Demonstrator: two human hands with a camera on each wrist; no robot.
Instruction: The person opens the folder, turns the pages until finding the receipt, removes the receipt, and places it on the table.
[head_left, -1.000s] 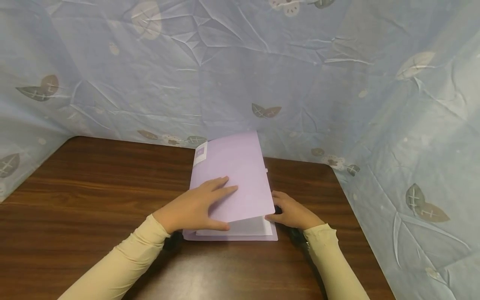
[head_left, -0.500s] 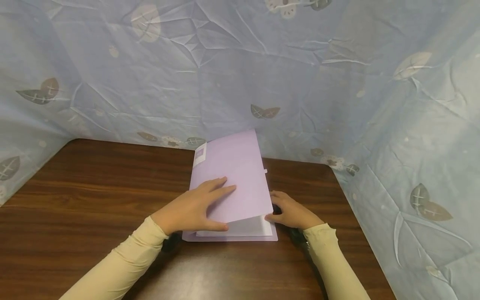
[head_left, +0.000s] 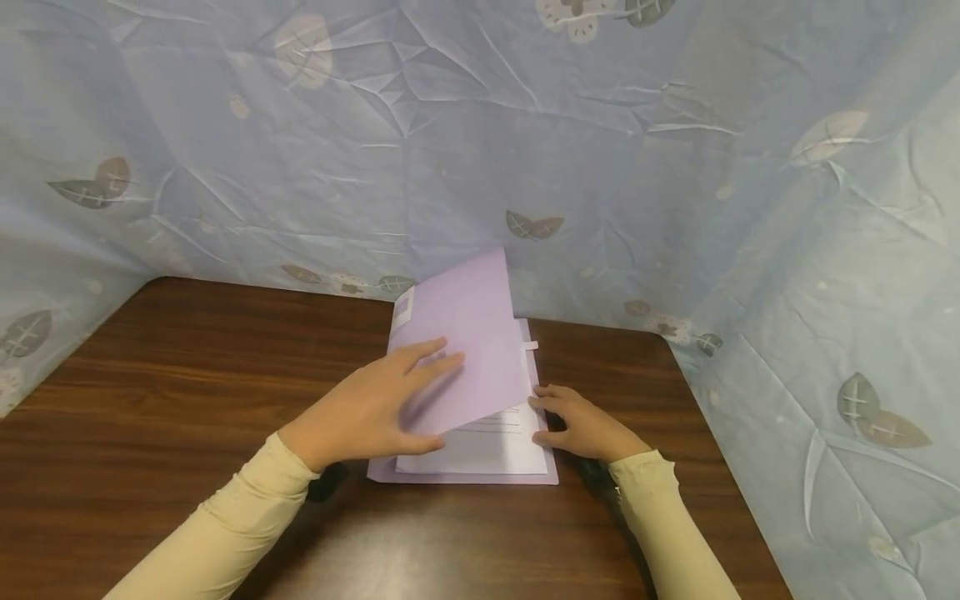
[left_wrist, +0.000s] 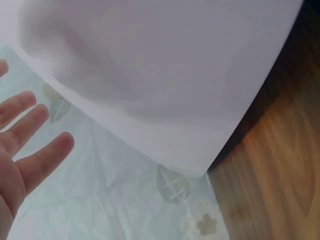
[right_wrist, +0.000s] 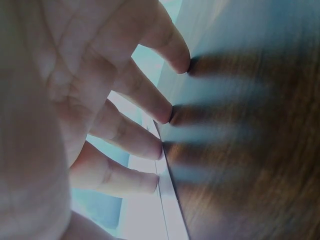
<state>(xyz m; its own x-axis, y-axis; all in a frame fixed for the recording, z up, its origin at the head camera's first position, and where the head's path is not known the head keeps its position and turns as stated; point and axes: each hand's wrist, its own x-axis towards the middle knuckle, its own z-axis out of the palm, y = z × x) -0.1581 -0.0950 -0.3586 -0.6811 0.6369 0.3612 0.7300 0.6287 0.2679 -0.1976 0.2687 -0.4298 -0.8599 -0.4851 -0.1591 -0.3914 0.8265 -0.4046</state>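
Note:
A lilac folder [head_left: 472, 321] lies on the wooden table with its front cover tilted up toward the left. White sheets [head_left: 480, 454] with lines of print show under the raised cover. Against the outside of that cover is my left hand [head_left: 371, 408], fingers spread; in the left wrist view the fingers [left_wrist: 42, 157] stand out straight beside the pale cover [left_wrist: 165, 85]. My right hand [head_left: 585, 425] rests at the folder's right edge. In the right wrist view, some fingertips meet the tabletop and others touch the folder's edge [right_wrist: 172, 215]. Part of the sheets is hidden behind the cover.
A small white tab [head_left: 531, 345] sticks out from the folder's right side. The dark brown table [head_left: 225, 375] extends on both sides and in front. Blue-grey cloth [head_left: 337, 167] with leaf prints hangs behind and along both sides.
The folder's cover has swung further up and leftward, baring more of the printed sheets and the right edge. My left hand has shifted slightly left; the right has stayed at the edge.

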